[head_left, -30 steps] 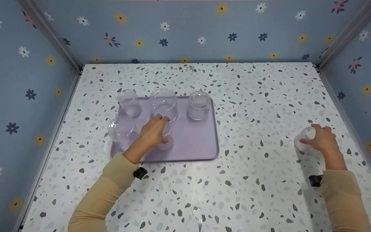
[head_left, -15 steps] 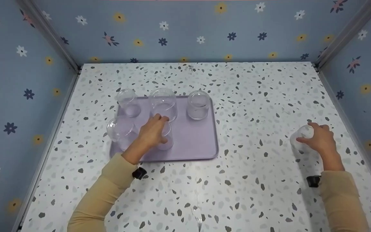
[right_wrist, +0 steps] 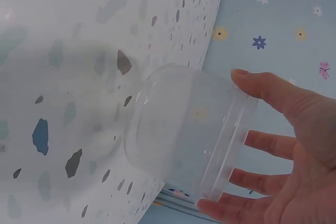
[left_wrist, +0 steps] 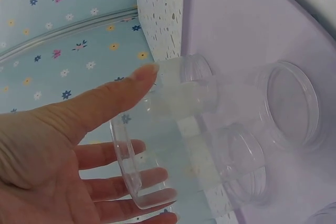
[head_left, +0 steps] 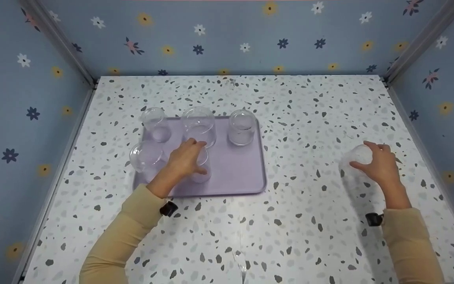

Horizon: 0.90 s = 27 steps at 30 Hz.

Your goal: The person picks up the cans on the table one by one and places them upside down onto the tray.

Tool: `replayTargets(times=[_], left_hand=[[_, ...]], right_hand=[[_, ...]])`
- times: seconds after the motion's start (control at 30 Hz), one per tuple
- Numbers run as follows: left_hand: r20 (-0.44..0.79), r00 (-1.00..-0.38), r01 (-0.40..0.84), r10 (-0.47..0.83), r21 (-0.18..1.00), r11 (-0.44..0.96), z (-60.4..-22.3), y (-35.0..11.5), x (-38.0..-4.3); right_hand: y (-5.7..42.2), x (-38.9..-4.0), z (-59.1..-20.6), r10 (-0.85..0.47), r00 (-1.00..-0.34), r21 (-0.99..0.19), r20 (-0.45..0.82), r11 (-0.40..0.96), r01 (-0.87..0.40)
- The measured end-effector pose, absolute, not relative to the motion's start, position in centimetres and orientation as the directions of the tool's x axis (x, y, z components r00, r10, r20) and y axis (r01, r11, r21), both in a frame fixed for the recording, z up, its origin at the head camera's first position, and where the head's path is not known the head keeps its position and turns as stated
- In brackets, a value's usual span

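My left hand (head_left: 181,159) is at a clear jar (head_left: 201,173) on the lilac tray (head_left: 242,169). In the left wrist view the thumb lies along one side of its rim, and the fingers show through the clear wall on the other. My right hand (head_left: 382,163) grips another clear jar (head_left: 355,157) at the right side of the table, thumb and fingers round its rim. The right wrist view shows this jar (right_wrist: 173,124) with its base close to the speckled surface; whether they touch, I cannot tell.
Other clear vessels stand on the tray: a narrow one (head_left: 154,118) at its back left, a wide one (head_left: 198,122) at the back middle, one (head_left: 242,128) at the back right and one (head_left: 146,157) at the left. Flowered blue walls (head_left: 231,39) bound the speckled table (head_left: 302,126).
My right hand has moved left and slightly toward the back of the table, carrying its jar along. The left hand has stayed at its jar on the tray.
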<state>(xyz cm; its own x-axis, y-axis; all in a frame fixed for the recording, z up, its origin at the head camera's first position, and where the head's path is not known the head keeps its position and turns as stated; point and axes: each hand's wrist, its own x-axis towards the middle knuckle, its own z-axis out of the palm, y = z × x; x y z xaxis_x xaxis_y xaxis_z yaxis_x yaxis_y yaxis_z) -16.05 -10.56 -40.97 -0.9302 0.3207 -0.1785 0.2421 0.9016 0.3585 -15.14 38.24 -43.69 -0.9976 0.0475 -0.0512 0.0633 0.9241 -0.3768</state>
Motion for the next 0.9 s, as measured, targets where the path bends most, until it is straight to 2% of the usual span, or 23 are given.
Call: replayTargets(times=[0.17,0.4,0.9], left_hand=[[-0.191,-0.927,0.232,0.322,0.382,0.894,-40.9,-10.6,-15.9],[-0.163,-0.939,0.216,0.302,0.404,0.889,-40.7,-10.5,-15.8],[0.042,-0.976,0.202,0.214,0.546,0.813,-41.2,-10.1,-15.3]], right_hand=[[37.1,-15.1,-43.6,0.019,-0.999,-0.418,0.027,0.908,0.006],[35.7,-15.0,-43.2,0.004,-0.997,-0.450,0.072,0.893,-0.028],[32.0,-15.0,-42.9,-0.026,-0.969,-0.527,0.247,0.835,-0.157]])
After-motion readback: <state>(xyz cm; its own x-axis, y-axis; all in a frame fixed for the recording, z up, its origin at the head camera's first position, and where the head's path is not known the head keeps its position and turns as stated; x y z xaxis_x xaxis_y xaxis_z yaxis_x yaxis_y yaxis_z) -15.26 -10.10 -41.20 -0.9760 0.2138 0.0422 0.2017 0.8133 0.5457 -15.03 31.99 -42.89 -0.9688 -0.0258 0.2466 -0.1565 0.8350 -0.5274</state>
